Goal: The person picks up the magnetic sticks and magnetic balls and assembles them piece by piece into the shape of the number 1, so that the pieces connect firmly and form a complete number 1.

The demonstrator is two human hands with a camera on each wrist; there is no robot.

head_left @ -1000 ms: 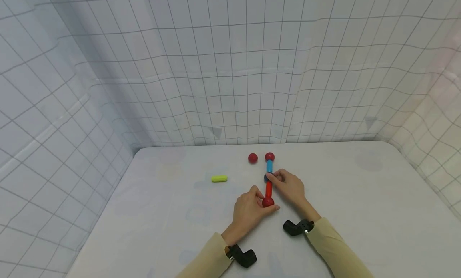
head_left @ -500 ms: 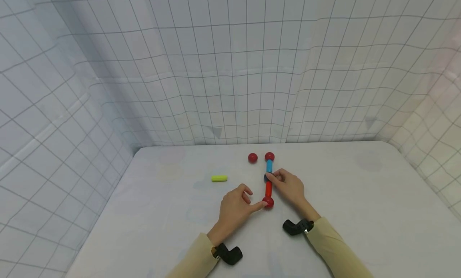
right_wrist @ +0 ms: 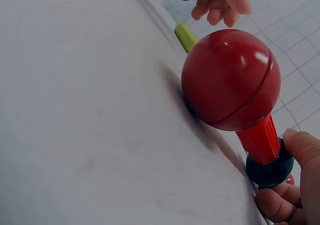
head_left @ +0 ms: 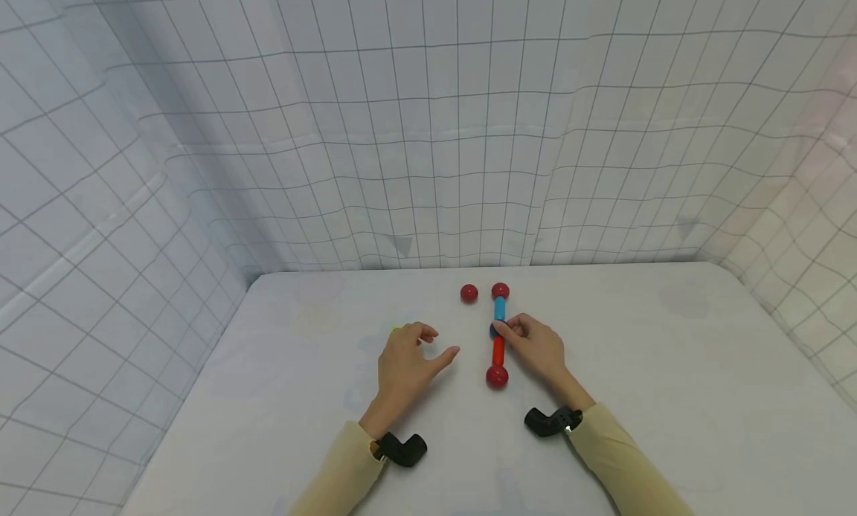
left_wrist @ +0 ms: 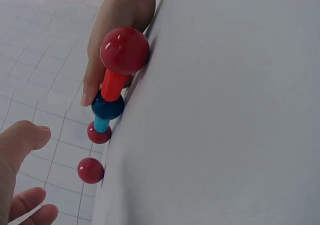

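A straight chain lies on the white table: a near red ball (head_left: 497, 376), a red rod (head_left: 498, 351), a dark blue ball (right_wrist: 270, 171), a light blue rod (head_left: 499, 308) and a far red ball (head_left: 500, 291). My right hand (head_left: 535, 345) pinches the dark blue ball between thumb and fingers. To the left, my left hand (head_left: 405, 361) holds nothing, its thumb spread from its loosely bent fingers. It hides most of a yellow-green rod (right_wrist: 186, 37), of which a sliver shows past the knuckles in the head view.
A loose red ball (head_left: 469, 294) sits left of the chain's far end. The white table (head_left: 643, 352) ends at a grid-patterned white curtain (head_left: 469, 166) at the back and sides. A black wrist device (head_left: 402, 450) is strapped on each arm.
My left hand has let go of the near red ball and moved left, to beside the yellow-green rod. The right hand keeps its pinch on the dark blue ball, and the chain stays put.
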